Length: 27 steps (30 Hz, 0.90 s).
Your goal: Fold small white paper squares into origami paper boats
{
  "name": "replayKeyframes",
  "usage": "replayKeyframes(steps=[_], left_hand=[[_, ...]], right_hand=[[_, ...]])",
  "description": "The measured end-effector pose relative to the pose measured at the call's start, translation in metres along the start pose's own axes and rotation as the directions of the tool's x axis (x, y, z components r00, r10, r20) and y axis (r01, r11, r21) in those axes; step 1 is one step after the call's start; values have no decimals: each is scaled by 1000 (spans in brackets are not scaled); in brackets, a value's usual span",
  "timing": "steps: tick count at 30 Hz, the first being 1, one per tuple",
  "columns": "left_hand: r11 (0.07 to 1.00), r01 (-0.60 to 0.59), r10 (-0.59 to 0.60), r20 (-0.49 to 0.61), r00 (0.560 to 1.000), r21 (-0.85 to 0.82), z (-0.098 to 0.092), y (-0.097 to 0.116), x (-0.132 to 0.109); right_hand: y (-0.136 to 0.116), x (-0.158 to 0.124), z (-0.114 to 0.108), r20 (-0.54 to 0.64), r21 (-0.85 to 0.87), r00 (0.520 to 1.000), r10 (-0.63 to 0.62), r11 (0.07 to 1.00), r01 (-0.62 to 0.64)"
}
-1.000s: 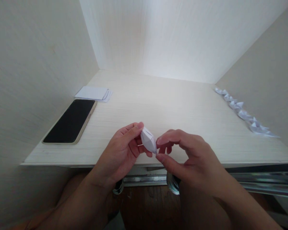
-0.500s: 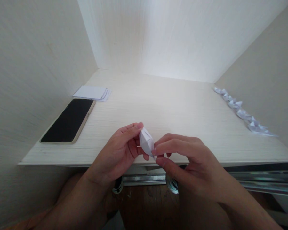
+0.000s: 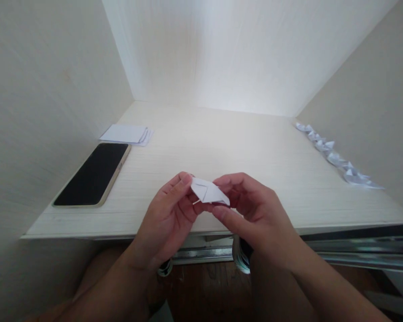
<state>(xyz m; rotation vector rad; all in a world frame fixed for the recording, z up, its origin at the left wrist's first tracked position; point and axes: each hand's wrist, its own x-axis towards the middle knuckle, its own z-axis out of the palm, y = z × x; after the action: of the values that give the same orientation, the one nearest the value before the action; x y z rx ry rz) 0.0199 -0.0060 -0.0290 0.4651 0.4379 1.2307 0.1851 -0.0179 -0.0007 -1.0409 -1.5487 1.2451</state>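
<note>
Currently, the left hand (image 3: 169, 212) grips the left tip of the folded paper (image 3: 211, 192) between thumb and fingers, as it did 0.5 s earlier. The folded paper, held above the front part of the tabletop (image 3: 228, 134), has turned from a steep slant to nearly level, its creased flap now facing the camera. The right hand (image 3: 257, 208), previously at the lower point, now closes on the right end, forefinger at the upper edge and thumb at the lower edge. Surface and room: a pale left side panel (image 3: 47, 89) bounds the tabletop. A dark-screened phone (image 3: 92, 174) lies flat beside it, a stack of white paper (image 3: 124, 133) just behind. Centrally, a back panel (image 3: 204, 53) stands above, a metal track (image 3: 201, 254) and wooden floor (image 3: 208, 286) below. Rightmost, small paper figures (image 3: 334, 158) form 1 row along the right side panel (image 3: 372, 98)
</note>
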Motion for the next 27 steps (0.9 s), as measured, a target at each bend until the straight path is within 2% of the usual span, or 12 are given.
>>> replayKeyframes(steps=[2,4,9,13,16,20,23,27], left_hand=[[999,-21,20,-21,1000,-35,2,-3,0],[998,-29,27,-34,999,-51,3,-4,0],[998,-46,44,-59,997,-32,3,-7,1],[997,-40,35,-83,996,-64,6,-10,2],[989,-4,-13,-115,993,-145,10,-11,1],[948,105,-147,-120,982,-302,13,-10,-1],[904,161,-224,-117,968,-396,14,-8,-2],[871,189,-259,-97,961,-454,14,-6,-3]], right_hand=[[2,4,3,-22,127,998,65,990,-62],[5,7,5,-40,196,996,82,978,-73],[12,10,8,-118,316,989,92,947,-50],[12,10,11,-178,340,981,80,940,-15],[9,11,13,-209,320,977,34,947,36],[7,12,15,-258,312,965,-39,942,121],[8,13,15,-255,371,966,-39,919,135],[8,14,13,-240,388,971,-16,915,111]])
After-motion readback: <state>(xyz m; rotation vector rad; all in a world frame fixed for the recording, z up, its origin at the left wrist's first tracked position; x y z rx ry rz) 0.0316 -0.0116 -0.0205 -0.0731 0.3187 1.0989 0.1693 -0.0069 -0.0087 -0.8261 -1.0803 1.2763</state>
